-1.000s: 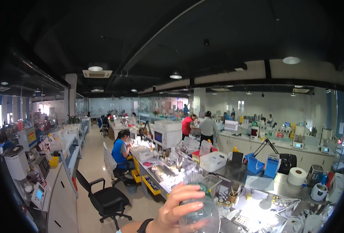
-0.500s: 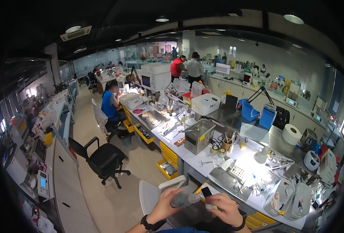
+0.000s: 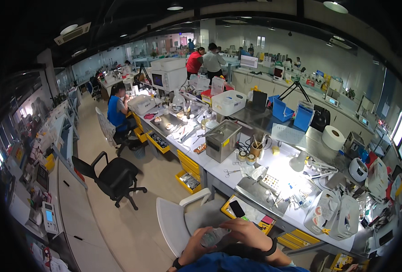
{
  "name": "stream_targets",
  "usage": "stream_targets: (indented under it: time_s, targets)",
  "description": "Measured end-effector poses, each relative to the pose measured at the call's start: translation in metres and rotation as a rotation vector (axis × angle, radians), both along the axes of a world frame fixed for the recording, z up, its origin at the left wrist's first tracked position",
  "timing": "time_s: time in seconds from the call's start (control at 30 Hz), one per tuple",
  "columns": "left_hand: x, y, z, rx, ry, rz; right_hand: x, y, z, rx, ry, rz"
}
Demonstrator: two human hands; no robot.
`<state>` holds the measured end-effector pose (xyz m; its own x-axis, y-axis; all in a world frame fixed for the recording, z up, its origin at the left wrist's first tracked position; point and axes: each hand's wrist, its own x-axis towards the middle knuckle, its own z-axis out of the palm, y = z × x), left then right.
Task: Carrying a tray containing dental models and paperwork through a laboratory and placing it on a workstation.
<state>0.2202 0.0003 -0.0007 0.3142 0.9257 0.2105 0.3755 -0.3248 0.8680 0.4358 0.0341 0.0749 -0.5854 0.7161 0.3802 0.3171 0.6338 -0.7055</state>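
Observation:
A small clear plastic bottle (image 3: 212,237) lies tilted in my left hand (image 3: 192,248), whose fingers are wrapped round its body. My right hand (image 3: 247,234) reaches across to the bottle's neck end with bent fingers pressed together. Its fingertips cover that end, so I cannot make out whether they grip a cap or the neck. Just beyond my hands is a pulled-out yellow drawer (image 3: 228,214) with a black phone (image 3: 236,208), a pink pad (image 3: 267,220) and small tools in it.
A white-backed chair (image 3: 168,226) stands in front of me, a black swivel chair (image 3: 119,174) farther left. The lit workbench (image 3: 219,170) carries a steel tank (image 3: 221,145), a lamp (image 3: 298,162), scissors-like clamps (image 3: 231,173) and white bins (image 3: 321,215). Several people work farther off.
Both hands have moved lower and closer to my body, with the bottle. My right hand has come over onto the bottle's neck end. The view has shifted, showing more of the drawer.

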Motion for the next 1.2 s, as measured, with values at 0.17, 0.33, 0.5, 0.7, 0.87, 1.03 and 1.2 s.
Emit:
stream_targets:
  time_s: [0.17,0.33,0.5,0.7,0.87,1.03,1.2]
  targets:
    - [0.002,-0.001,-0.006,0.008,0.032,0.033,0.003,-0.001,-0.014,0.028,-0.008,-0.030]
    - [0.006,-0.001,-0.006,-0.018,0.038,0.017,-0.001,-0.001,-0.010,-0.055,-0.241,-0.156]
    - [0.010,-0.002,-0.007,-0.070,0.036,-0.020,-0.007,-0.003,-0.020,-0.157,-0.571,-0.366]
    - [0.007,0.000,-0.012,-0.068,0.019,0.039,-0.001,0.001,-0.030,-0.076,-0.103,-0.194]
    - [0.006,-0.001,-0.015,-0.095,0.053,0.023,-0.002,0.000,-0.032,-0.162,-0.236,-0.212]
    - [0.005,-0.001,-0.015,-0.061,0.050,0.013,-0.011,-0.003,-0.032,-0.135,-0.392,-0.386]
    - [0.003,0.000,-0.023,-0.076,0.058,-0.035,-0.011,-0.002,-0.032,-0.168,-0.463,-0.425]
